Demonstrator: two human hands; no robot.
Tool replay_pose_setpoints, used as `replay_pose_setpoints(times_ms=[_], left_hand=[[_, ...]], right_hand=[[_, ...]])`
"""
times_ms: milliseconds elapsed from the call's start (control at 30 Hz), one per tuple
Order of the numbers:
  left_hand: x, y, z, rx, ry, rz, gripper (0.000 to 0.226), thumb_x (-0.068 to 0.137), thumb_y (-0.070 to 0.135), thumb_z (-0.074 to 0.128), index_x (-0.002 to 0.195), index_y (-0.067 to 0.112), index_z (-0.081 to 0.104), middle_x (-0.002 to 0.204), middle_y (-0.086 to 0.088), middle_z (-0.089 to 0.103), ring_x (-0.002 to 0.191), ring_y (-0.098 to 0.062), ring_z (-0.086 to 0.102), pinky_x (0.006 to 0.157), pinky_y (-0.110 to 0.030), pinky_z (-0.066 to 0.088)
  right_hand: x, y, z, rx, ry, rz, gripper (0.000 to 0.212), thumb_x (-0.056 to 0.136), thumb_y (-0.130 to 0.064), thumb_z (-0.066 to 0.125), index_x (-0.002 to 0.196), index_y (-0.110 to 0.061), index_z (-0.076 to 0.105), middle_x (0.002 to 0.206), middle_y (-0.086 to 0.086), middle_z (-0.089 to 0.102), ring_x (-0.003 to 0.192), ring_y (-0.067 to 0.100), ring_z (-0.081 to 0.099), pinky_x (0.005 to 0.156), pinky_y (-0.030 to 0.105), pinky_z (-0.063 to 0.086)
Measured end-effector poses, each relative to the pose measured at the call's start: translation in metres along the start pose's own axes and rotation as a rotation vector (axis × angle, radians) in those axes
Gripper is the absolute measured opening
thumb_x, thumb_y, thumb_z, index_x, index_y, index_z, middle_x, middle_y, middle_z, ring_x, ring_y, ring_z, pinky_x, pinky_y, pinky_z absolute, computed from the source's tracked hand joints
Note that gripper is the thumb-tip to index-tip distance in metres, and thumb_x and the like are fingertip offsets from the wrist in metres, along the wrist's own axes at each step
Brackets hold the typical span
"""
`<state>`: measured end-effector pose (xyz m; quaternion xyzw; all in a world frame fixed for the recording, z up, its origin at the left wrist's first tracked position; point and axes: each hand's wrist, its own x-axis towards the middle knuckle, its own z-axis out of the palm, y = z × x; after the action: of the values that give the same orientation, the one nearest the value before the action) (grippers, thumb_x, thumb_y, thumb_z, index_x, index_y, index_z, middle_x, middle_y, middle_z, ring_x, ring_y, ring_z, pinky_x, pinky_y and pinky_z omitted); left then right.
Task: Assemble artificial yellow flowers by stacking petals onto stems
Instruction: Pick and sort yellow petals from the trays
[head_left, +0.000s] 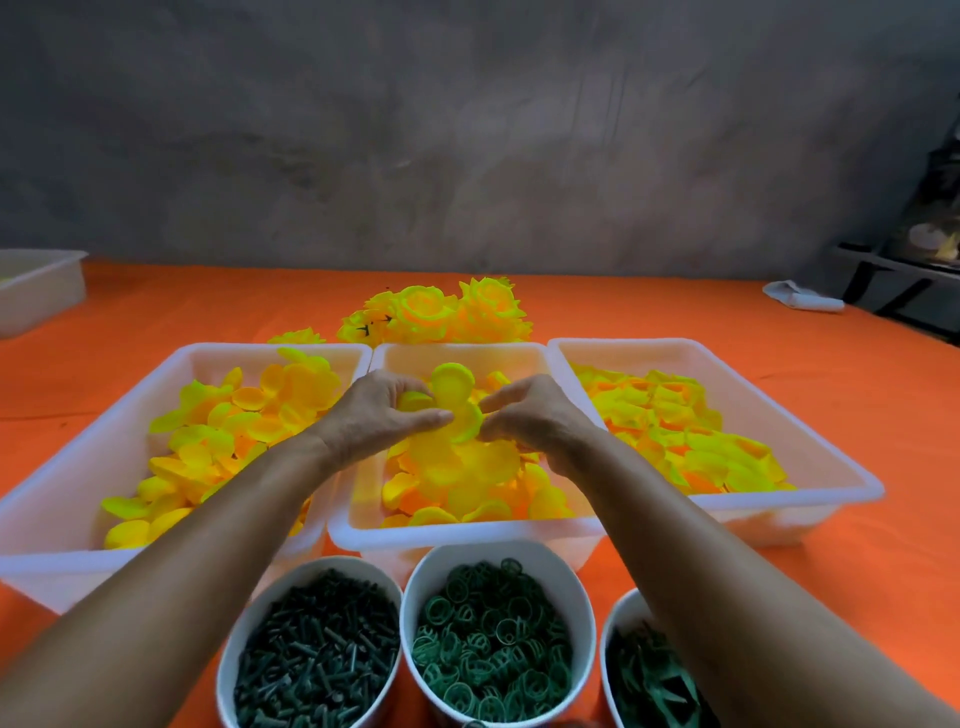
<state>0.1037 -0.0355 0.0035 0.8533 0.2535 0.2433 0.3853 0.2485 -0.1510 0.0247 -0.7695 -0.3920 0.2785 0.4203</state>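
On the orange worktop (675, 322), above the middle white tray (457, 532), the left hand (379, 415) pinches a yellow petal piece (451, 410); the right hand (530, 421), fingers curled, touches its right edge.

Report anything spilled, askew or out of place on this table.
Nothing stands out. Petals stay inside the three white trays, green parts inside their cups, finished flowers sit behind. Both hands hold a petal piece.

No readable text, label, brand, number or sign shows on anything in view.
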Motion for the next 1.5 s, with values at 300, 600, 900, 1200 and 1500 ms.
replay_pose_setpoints(times_ms=[300,600,900,1200,1500], left_hand=[[0.005,0.021,-0.009,0.352,-0.176,-0.076,0.023,0.080,0.024,0.075,0.097,0.010,0.066,0.089,-0.006,0.065,0.083,-0.017,0.058,0.080,-0.034,0.049],[0.011,0.052,0.002,0.358,0.135,0.113,0.052,0.076,0.033,0.077,0.121,0.012,0.062,0.115,-0.007,0.064,0.097,-0.013,0.056,0.080,-0.022,0.039],[0.021,0.061,0.047,0.267,0.202,0.294,0.024,0.080,0.019,0.074,0.099,0.004,0.073,0.098,-0.008,0.071,0.089,-0.021,0.065,0.081,-0.026,0.048],[0.023,0.062,0.061,0.213,0.203,0.329,0.017,0.083,0.013,0.071,0.095,0.001,0.073,0.094,-0.012,0.072,0.085,-0.025,0.065,0.080,-0.036,0.052],[0.026,0.060,0.075,0.047,0.240,0.309,0.019,0.087,0.015,0.066,0.093,-0.002,0.073,0.089,-0.012,0.072,0.082,-0.023,0.067,0.075,-0.034,0.055]], right_hand=[[-0.009,-0.006,-0.013,-0.129,0.128,-0.159,0.043,0.075,-0.006,0.073,0.117,-0.010,0.066,0.110,0.009,0.068,0.094,0.021,0.065,0.084,0.033,0.052],[-0.020,0.029,-0.130,0.098,0.467,-0.035,0.022,0.080,-0.006,0.067,0.101,-0.005,0.071,0.074,0.007,0.062,0.061,0.014,0.054,0.052,0.021,0.037],[-0.036,0.055,-0.141,-0.388,0.097,0.145,0.037,0.073,-0.041,0.077,0.082,-0.005,0.072,0.072,0.004,0.068,0.061,0.014,0.057,0.054,0.024,0.036],[-0.025,0.069,-0.154,-0.228,0.301,0.186,0.014,0.081,-0.001,0.060,0.071,-0.011,0.061,0.064,0.007,0.050,0.054,0.018,0.044,0.048,0.021,0.041],[-0.011,0.065,-0.138,0.484,0.417,-0.022,0.014,0.084,-0.006,0.056,0.072,-0.012,0.059,0.066,0.007,0.058,0.056,0.018,0.053,0.054,0.021,0.040]])
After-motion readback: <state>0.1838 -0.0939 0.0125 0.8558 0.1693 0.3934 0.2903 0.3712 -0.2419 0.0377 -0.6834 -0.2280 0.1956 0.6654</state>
